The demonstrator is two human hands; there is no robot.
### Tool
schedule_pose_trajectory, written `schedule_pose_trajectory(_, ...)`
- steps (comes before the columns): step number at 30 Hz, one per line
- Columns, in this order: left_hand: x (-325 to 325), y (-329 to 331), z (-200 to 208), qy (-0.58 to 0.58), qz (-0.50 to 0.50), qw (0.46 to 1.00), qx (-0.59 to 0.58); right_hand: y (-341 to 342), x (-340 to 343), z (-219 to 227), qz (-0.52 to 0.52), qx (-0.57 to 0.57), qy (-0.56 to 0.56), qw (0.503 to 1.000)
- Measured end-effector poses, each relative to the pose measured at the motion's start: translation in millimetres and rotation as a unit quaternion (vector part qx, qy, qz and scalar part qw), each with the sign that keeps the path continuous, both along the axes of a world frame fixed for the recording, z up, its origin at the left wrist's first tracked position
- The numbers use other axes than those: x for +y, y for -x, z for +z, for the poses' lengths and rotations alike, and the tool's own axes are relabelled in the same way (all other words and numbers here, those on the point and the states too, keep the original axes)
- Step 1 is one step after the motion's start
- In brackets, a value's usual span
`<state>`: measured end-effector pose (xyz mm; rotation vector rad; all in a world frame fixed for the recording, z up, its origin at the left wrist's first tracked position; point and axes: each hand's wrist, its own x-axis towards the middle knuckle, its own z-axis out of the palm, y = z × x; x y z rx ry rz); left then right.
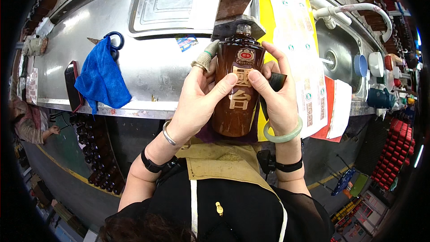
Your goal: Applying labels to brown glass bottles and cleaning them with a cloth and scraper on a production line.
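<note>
Hair [139, 230] btm; L hand [204, 89], R hand [281, 94] half-curled, gripping 1 brown btl [230, 118]; 1 blue cloth [105, 78] L.

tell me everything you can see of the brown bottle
The brown bottle looks glossy, like glass or glazed ceramic, tapering below broad shoulders, with a short translucent-looking neck. Pale gold characters run below a reddish emblem. It is at the worktable's front edge, neck away from the person, front facing the camera. The left grip and right grip hold its sides, thumbs on the front.
</note>
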<state>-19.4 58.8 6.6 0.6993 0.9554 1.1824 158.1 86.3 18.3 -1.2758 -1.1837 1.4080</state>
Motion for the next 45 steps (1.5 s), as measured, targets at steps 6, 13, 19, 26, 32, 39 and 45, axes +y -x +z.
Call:
schedule_pose_trajectory(6,2.4,-1.0,-0.5,0.006,0.014,1.000,-0.023,-2.5,0.7,1.6,0.007,0.001,0.010,1.000)
schedule_pose_trajectory(13,1.8,-4.7,-2.4,0.006,0.028,1.000,-0.002,0.1,-0.4,2.0,-0.002,-0.013,0.005,1.000)
schedule_pose_trajectory(19,1.0,-6.5,-1.9,-0.007,0.036,0.999,0.015,-1.6,-0.2,1.0,0.002,-0.017,0.005,1.000)
schedule_pose_trajectory(26,0.7,-5.7,-1.9,-0.004,0.031,0.999,0.019,-2.1,0.0,-1.2,0.004,0.002,0.007,1.000)
schedule_pose_trajectory(32,1.1,-4.2,-4.0,-0.010,0.022,1.000,0.013,-0.6,0.1,3.1,0.006,-0.015,0.004,1.000)
schedule_pose_trajectory(39,0.4,-5.5,-3.8,-0.017,0.033,0.999,0.015,-0.9,0.9,2.9,0.005,-0.022,0.009,1.000)
schedule_pose_trajectory(45,2.1,-8.0,-1.1,-0.006,0.050,0.999,0.018,-1.9,2.4,0.7,0.003,-0.010,0.009,1.000)
